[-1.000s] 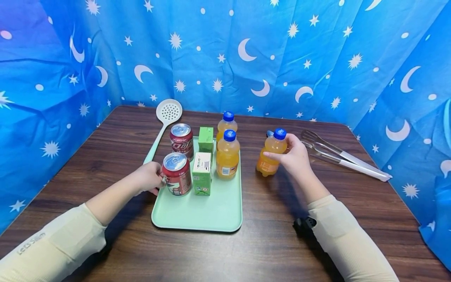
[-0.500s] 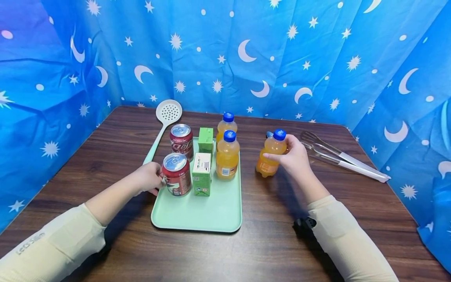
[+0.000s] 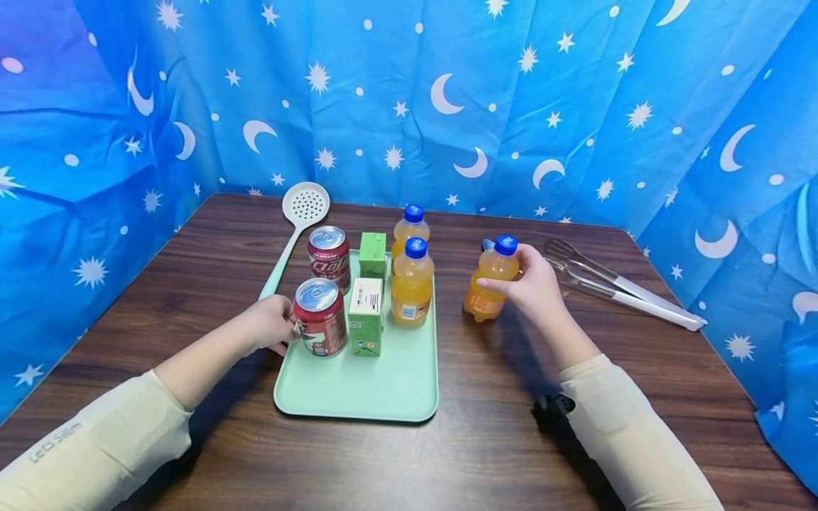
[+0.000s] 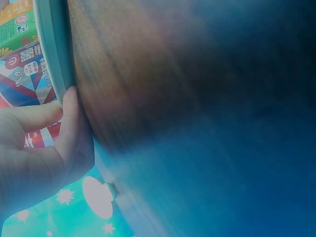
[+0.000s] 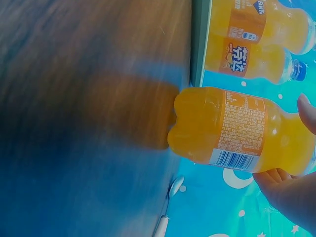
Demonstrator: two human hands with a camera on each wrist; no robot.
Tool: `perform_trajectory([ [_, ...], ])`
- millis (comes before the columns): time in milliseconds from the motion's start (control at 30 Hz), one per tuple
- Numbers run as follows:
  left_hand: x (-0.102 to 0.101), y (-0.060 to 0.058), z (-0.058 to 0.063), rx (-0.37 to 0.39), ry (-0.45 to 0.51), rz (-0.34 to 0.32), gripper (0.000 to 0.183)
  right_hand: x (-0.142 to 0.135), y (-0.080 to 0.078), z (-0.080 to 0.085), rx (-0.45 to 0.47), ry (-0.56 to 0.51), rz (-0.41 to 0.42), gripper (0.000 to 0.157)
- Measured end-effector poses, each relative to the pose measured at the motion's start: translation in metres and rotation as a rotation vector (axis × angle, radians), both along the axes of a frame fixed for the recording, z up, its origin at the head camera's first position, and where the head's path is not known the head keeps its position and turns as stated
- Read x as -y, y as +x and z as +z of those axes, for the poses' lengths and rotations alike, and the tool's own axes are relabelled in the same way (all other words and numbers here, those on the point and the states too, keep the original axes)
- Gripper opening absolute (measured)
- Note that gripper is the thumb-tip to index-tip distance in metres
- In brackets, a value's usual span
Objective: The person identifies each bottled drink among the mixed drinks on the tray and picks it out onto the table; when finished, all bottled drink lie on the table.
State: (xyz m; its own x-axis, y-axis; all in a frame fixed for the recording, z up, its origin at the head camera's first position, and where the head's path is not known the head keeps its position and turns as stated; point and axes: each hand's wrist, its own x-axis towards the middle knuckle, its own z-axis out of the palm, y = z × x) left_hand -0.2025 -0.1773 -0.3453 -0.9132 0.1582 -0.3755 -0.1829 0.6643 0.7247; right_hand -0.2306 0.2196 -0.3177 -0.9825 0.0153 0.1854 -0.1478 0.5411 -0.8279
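My left hand (image 3: 273, 323) pinches the left rim of a light green tray (image 4: 55, 54) between thumb and fingers, as the left wrist view shows. Two red cola cans (image 3: 322, 326) stand along the tray's left side. Down its middle are two green drink cartons (image 3: 366, 333), and on the right two orange soda bottles (image 3: 412, 291) with blue caps. My right hand (image 3: 533, 284) grips a third orange soda bottle (image 5: 217, 129) by its upper part, right of the tray. This bottle leans slightly, its base close over the dark wooden table (image 3: 486, 454).
A slotted skimmer (image 3: 305, 206) lies left of the tray, its handle running toward my left hand. Metal tongs (image 3: 626, 284) with white handles rest at the right. Behind the right-hand bottle a small blue object (image 3: 488, 244) shows partly. A blue star-patterned curtain (image 3: 409, 92) hangs behind the table.
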Motion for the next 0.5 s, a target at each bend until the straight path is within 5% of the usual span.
perform_trajectory([
  [500, 0.0008, -0.0008, -0.0016, -0.002, 0.003, -0.003, 0.016, -0.0014, 0.0023, 0.0019, -0.015, -0.020, 0.009, 0.066],
])
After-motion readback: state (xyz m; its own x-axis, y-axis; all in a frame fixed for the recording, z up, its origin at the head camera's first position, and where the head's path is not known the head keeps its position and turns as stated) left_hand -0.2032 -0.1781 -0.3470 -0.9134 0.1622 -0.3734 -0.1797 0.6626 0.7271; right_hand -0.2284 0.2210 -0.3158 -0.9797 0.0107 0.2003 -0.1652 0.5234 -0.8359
